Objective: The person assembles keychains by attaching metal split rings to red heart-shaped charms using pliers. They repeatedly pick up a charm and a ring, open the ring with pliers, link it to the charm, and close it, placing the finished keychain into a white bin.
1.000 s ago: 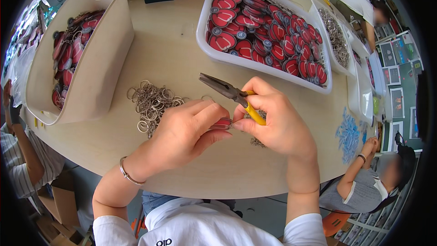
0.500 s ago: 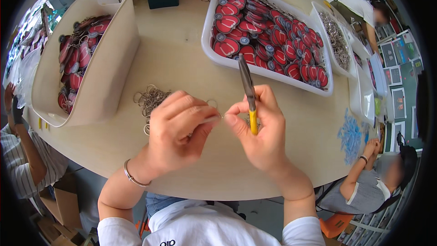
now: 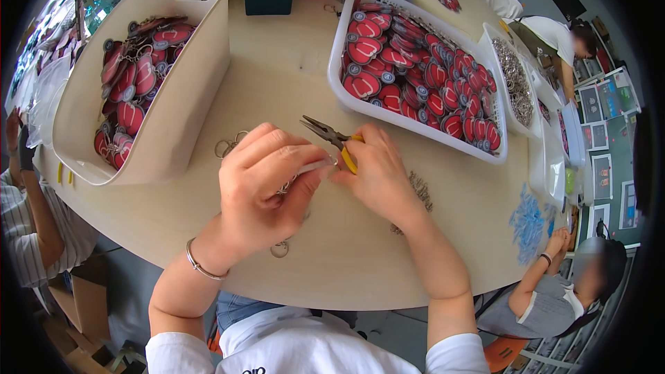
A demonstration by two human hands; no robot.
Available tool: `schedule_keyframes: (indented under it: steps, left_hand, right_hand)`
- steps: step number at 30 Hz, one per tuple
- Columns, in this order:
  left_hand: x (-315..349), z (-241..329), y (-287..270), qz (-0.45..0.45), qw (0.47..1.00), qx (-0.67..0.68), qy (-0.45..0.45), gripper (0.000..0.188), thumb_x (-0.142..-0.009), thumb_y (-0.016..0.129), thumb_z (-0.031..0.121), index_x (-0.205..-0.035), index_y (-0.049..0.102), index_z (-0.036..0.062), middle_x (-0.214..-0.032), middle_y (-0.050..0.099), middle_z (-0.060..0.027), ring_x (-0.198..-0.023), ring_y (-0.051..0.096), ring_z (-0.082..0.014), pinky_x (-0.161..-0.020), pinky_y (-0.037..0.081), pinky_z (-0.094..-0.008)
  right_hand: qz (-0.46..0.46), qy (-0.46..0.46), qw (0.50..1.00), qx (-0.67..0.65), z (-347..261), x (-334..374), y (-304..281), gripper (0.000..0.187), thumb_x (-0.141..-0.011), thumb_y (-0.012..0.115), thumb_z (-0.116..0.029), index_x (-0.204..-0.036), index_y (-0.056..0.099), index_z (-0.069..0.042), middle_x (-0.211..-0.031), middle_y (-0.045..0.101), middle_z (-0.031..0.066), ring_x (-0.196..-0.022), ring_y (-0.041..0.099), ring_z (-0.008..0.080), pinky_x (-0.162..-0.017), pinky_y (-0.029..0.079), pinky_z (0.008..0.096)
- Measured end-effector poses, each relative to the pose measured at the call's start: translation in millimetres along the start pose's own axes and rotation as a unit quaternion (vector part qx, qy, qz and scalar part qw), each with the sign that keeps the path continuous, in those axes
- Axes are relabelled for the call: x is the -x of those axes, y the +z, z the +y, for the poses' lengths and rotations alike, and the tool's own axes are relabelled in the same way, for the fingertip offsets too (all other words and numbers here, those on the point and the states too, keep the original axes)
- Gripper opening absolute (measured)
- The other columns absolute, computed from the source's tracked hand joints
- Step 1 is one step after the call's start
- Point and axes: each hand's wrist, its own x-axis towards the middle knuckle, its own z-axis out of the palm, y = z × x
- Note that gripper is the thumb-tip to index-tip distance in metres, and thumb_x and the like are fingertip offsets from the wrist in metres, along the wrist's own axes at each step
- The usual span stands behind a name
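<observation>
My left hand (image 3: 267, 187) pinches a thin pale flat piece (image 3: 316, 165), seen edge-on, so its face is hidden. A small metal ring (image 3: 334, 161) shows at the piece's right end, by the fingertips of my right hand (image 3: 377, 170). A bit of metal chain (image 3: 287, 183) shows inside my left palm. My right hand holds yellow-handled pliers (image 3: 325, 131), their dark jaws pointing to the far left, slightly apart and gripping nothing. Metal split rings (image 3: 225, 147) lie beyond my left hand, partly covered by it. One more ring (image 3: 279, 249) lies near my left wrist.
A tall cream bin (image 3: 208, 62) of red tags stands left; a white basket (image 3: 415, 128) of red tags is at far right. Small metal parts (image 3: 420, 190) lie beside my right forearm, blue strips (image 3: 528, 218) farther right. Other people sit or stand around the table.
The pliers have swung from upright to lying leftward across my right fingers. My right hand has turned over and moved slightly left. My left hand keeps its pinch on the flat piece.
</observation>
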Motion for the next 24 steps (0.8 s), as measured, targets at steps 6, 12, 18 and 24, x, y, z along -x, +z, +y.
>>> schedule_keyframes:
  steps: [6, 12, 18, 24]
  left_hand:
    - [4.1, 2.2, 4.4, -0.019, 1.000, 0.016, 0.010, 0.018, -0.062, 0.073, -0.004, -0.079, 0.068, -0.0002, -0.075, 0.064, -0.0093, -0.063, 0.055, -0.0216, -0.057, 0.044, -0.0313]
    - [9.8, 3.4, 12.2, -0.022, 0.998, 0.045, 0.031, 0.021, -0.061, 0.075, -0.004, -0.080, 0.069, 0.0010, -0.075, 0.064, -0.0091, -0.063, 0.057, -0.0219, -0.057, 0.045, -0.0310]
    - [11.4, 5.1, 15.7, -0.024, 0.997, 0.059, 0.045, 0.021, -0.062, 0.076, -0.003, -0.081, 0.069, 0.0006, -0.075, 0.064, -0.0092, -0.062, 0.057, -0.0218, -0.055, 0.045, -0.0302]
    - [10.8, 5.3, 18.4, -0.004, 0.996, 0.073, 0.059, 0.028, -0.056, 0.075, -0.004, -0.082, 0.068, 0.0019, -0.075, 0.063, -0.0064, -0.059, 0.054, -0.0200, -0.049, 0.044, -0.0300]
  right_hand:
    - [0.039, 0.005, 0.993, -0.115, -1.6, 9.7, -10.1, 0.018, -0.068, 0.077, -0.008, -0.076, 0.065, 0.002, -0.092, 0.056, 0.0147, -0.086, 0.057, 0.0312, -0.076, 0.047, 0.0402]
    - [0.146, -0.020, 0.965, -0.216, -30.0, 24.4, -58.2, 0.018, -0.071, 0.079, -0.005, -0.078, 0.063, 0.003, -0.088, 0.052, 0.0088, -0.074, 0.056, 0.0194, -0.067, 0.046, 0.0288]
    - [0.200, -0.051, 0.949, -0.237, -51.2, 35.7, -78.3, 0.018, -0.071, 0.081, -0.008, -0.075, 0.065, 0.000, -0.092, 0.053, 0.0080, -0.077, 0.053, 0.0156, -0.067, 0.043, 0.0253]
    - [0.214, 0.007, 0.943, -0.255, -71.6, 37.2, -79.1, 0.032, -0.064, 0.083, -0.027, -0.069, 0.060, -0.003, -0.088, 0.049, 0.0059, -0.079, 0.044, 0.0162, -0.075, 0.034, 0.0278]
